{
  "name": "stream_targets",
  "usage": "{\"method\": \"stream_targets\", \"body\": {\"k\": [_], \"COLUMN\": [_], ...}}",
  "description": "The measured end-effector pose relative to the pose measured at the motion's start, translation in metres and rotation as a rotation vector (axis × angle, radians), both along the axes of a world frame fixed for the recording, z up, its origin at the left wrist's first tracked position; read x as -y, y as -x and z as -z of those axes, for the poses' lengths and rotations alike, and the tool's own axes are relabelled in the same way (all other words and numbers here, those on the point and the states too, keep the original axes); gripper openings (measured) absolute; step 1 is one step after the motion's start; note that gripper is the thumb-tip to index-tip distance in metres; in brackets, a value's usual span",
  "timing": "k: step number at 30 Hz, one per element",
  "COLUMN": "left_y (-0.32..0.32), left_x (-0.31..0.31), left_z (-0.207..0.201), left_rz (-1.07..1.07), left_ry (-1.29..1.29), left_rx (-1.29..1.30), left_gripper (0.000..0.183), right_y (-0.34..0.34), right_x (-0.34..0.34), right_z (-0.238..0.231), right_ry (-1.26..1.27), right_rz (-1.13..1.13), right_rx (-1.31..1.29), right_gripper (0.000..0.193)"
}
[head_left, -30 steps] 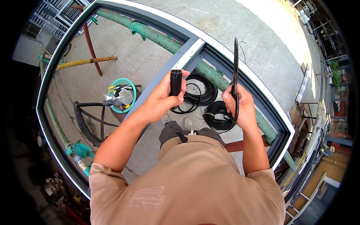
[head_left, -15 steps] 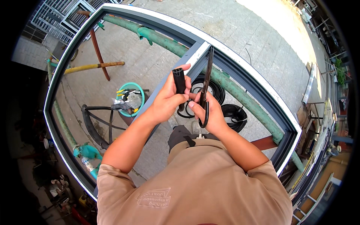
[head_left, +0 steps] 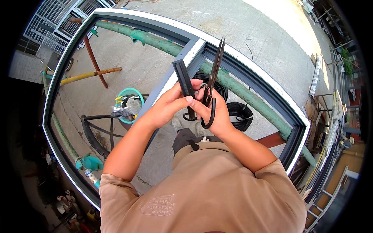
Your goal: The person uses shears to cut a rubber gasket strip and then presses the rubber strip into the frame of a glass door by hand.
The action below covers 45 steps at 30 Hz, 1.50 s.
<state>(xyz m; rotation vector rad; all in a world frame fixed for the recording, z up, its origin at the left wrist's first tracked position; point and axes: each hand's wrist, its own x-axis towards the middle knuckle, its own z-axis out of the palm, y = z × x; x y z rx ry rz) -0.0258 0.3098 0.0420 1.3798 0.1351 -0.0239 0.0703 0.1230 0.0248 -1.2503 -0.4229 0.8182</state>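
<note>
My left hand (head_left: 167, 105) is closed around a short black profile strip (head_left: 183, 77), which has lengthwise grooves and leans up and to the left. My right hand (head_left: 218, 116) grips a pair of dark scissors (head_left: 214, 73) by the black loop handles. The blades point up and away from me, slightly parted, to the right of the strip and apart from it. Both hands meet at the fingers, over the grey crossbar (head_left: 192, 49) of a large window frame (head_left: 47, 116). My fingers hide part of the strip and the scissors' handles.
Green pipes (head_left: 157, 44) support the frame from below. Through its openings I see a turquoise bucket (head_left: 142, 101) of small parts, a bent black hose (head_left: 91, 136) and black coils (head_left: 239, 126) on the floor. Metal lattice panels (head_left: 58, 23) stand at the far left.
The scissors have turned so both blades show, slightly apart. The strip has tipped, showing more of its grooved length. Both hands stay close together, and the view has shifted slightly.
</note>
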Motion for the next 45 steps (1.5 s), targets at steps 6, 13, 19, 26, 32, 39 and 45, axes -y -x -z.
{"method": "stream_targets", "body": {"k": [6,13,19,26,32,39,45], "left_y": [0.005,0.002,0.0,-0.002,-0.001,0.001,-0.003], "left_x": [0.002,-0.001,0.0,0.008,0.004,0.003,0.007], "left_z": [0.009,0.018,0.022,0.013,0.013,0.012,0.006], "left_rz": [0.008,-0.088,-0.06,-0.006,-0.001,0.017,0.067], "left_ry": [-0.108,0.043,-0.192,-0.201,-0.241,-0.287,-0.337], "left_rx": [0.029,0.114,0.127,0.112,0.112,0.079,0.023], "left_gripper": [0.047,0.039,0.034,0.033,0.037,0.038,0.043], "right_y": [-0.008,-0.076,-0.129,-0.109,-0.099,-0.102,-0.099], "right_x": [0.005,0.067,0.198,0.357,0.379,0.394,0.402], "right_z": [-0.006,-0.07,-0.089,-0.071,-0.05,-0.012,0.008], "right_ry": [0.108,0.587,1.205,1.588,1.543,1.467,1.243], "right_rz": [0.032,0.19,0.38,0.593,0.638,0.788,1.029], "right_rx": [0.256,0.781,1.02,0.965,0.887,1.009,1.035], "right_gripper": [0.03,0.045,0.039,0.042,0.043,0.044,0.037]}}
